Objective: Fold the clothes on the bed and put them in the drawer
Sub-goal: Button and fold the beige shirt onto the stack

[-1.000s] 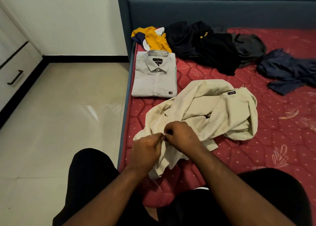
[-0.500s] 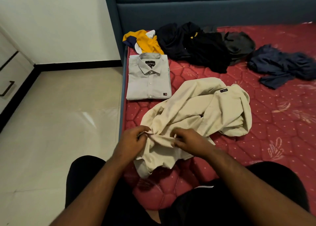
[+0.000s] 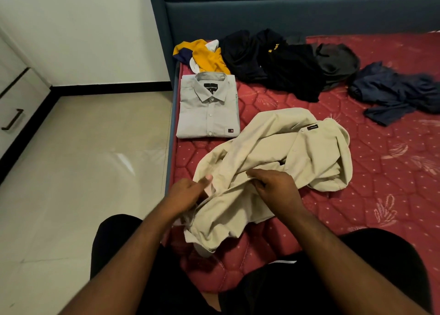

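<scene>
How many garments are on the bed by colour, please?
Grey, folded shirt: 1
Cream shirt, gripped by left hand and right hand: 1
Yellow, navy and white top: 1
Navy garment: 1
Black and dark grey heap: count unclear
Total: at least 5

Dim, even indoor light; a soft glare patch on the floor [image 3: 123, 160]. Near arms slightly blurred, edges bowed by the wide lens.

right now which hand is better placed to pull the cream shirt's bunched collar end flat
Right, likely. The right hand grips the cream shirt on the side nearest the bunched collar end; the left hand pinches the opposite edge by the bedside.
</scene>
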{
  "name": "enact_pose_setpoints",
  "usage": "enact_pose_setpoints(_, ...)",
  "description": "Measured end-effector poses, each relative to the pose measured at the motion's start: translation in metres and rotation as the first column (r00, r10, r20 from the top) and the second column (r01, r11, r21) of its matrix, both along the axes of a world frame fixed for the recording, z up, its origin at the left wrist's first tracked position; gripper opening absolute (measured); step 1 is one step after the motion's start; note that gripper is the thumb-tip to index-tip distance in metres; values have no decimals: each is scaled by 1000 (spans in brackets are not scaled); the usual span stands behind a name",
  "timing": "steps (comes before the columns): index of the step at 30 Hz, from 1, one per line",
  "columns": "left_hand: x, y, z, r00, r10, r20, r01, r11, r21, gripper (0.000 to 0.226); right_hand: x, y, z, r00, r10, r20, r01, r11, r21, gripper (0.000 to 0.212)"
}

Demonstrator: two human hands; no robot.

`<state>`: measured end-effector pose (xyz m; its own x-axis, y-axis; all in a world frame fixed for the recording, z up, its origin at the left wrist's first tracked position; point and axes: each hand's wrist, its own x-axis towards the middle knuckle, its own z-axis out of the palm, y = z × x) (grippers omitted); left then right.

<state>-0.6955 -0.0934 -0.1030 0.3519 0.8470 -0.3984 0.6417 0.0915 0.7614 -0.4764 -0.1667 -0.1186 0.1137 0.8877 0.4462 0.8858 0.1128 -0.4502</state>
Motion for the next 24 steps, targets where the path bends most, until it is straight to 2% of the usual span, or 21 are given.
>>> enact_pose_setpoints(2,12,14,6,999,19,-29,-20,999,-49,54,-4,0,3,997,30,68,-33,999,41,20)
enact_pose_setpoints(6,43,35,5,982,158,101,-134,968,-211,34,-6,4,8,985,167,32,-168,986,-2,31)
enact_pose_setpoints(8,54,37,2,942,284,181,-238,942,-238,22,1,4,13,977,213,-5,-213,977,6,34)
enact_pose_setpoints(10,64,35,2,876,368,313,-329,929,-170,20,8,1,18,979,202,-21,-200,977,77,30)
enact_pose_setpoints(13,73,18,20,814,312,489,-302,948,-101,12,9,0,32,981,176,-85,-158,971,180,24)
enact_pose_setpoints(16,79,1,38,763,197,616,-103,977,-186,21,11,4,47,976,168,-142,-131,962,240,21)
enact_pose_setpoints(19,77,-5,45,751,164,639,-62,982,-178,17,19,2,50,976,200,-84,-170,945,280,16)
enact_pose_setpoints(24,77,-11,42,779,175,603,-132,984,-116,18,26,-3,46,962,260,-86,-231,939,256,17)
